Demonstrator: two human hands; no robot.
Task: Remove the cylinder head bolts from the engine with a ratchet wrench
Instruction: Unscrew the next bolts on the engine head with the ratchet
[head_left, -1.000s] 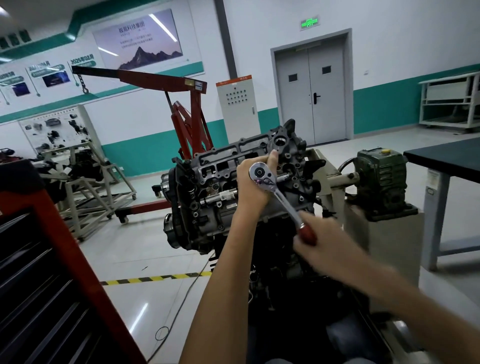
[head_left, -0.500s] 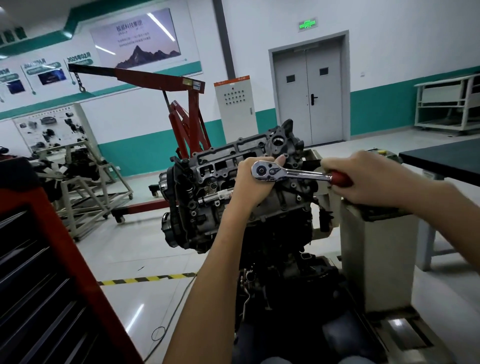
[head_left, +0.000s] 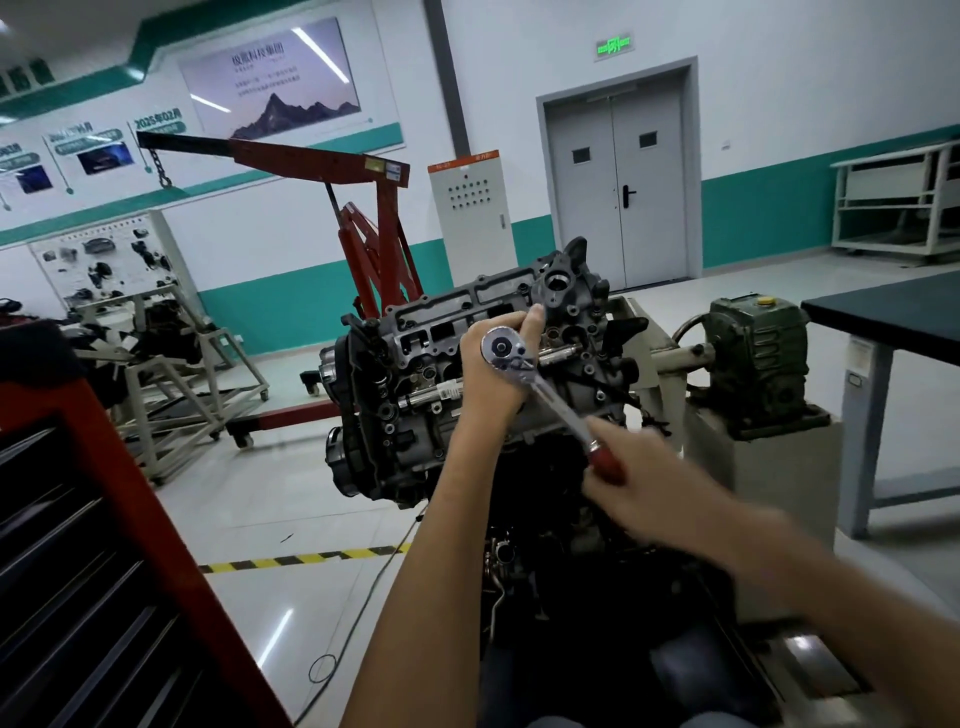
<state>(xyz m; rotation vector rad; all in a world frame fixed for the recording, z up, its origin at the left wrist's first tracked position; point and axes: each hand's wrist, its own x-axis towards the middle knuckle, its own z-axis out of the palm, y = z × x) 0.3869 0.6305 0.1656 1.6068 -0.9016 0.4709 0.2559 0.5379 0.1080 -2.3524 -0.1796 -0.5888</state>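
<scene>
While left hand (head_left: 488, 376) cups ratchet head (head_left: 501, 347), right hand (head_left: 641, 486) grips red handle (head_left: 605, 462)

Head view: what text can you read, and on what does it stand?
"2025年02月": wall panel.
Poster heading: Chinese, too blurred to read.
Exit sign: blurred.
Cabinet strip, table label, engine sticker: too small.

Right hand (head_left: 641, 491), low and right of centre, is a motion smear: fingers unreadable, and it swallows the red grip end of the ratchet wrench (head_left: 550, 401). Left hand (head_left: 491, 374) covers whatever sits under the wrench head, so the bolt is out of sight. The lower half of the engine (head_left: 415, 358) is lost in shadow. Red tool chest (head_left: 62, 545) runs off the lower-left edge. Wall poster (head_left: 270, 78) lettering is too small to read.
</scene>
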